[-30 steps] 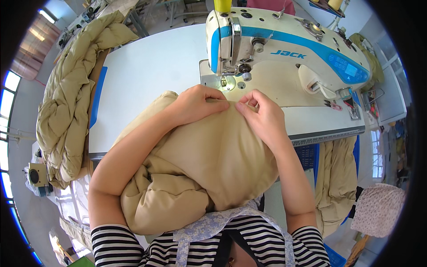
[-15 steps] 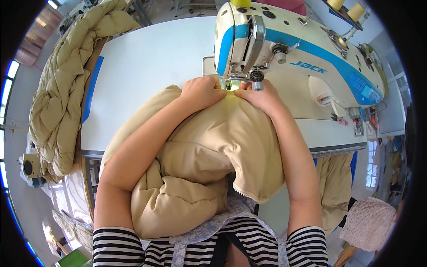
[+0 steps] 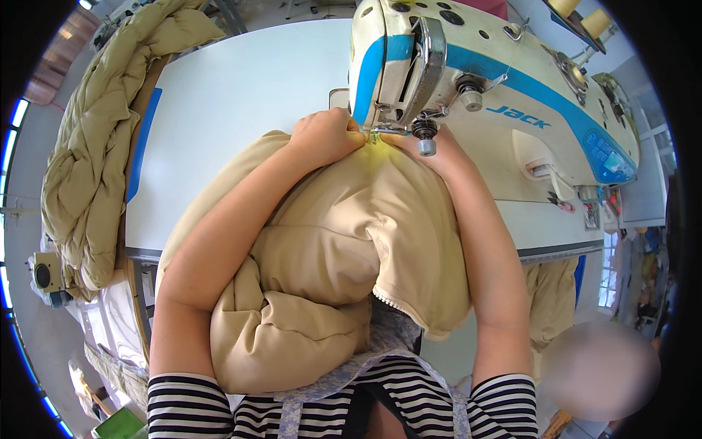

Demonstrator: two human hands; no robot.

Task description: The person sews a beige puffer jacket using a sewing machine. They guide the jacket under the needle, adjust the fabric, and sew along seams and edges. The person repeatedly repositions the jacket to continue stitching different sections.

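A puffy beige jacket (image 3: 322,249) is bunched over the table's front edge and my lap, with a strip of zipper teeth (image 3: 395,304) along one lower edge. Its far edge lies under the needle area of a white and blue sewing machine (image 3: 468,80), lit yellow there. My left hand (image 3: 325,137) pinches the fabric just left of the presser foot (image 3: 374,136). On the other side my right hand (image 3: 428,150) grips the same edge; the machine head partly hides its fingers.
The white sewing table (image 3: 241,88) spreads to the left. A quilted beige garment (image 3: 95,161) hangs beyond its left edge. Small red-handled snips (image 3: 561,203) lie at the right, below the machine arm. Thread cones (image 3: 594,23) stand at the upper right. More beige cloth (image 3: 550,296) hangs below the table.
Both hands and the jacket's edge have moved slightly farther in toward the needle. The whole view has shifted a little. A blurred round patch now covers the pale spotted cloth at lower right.
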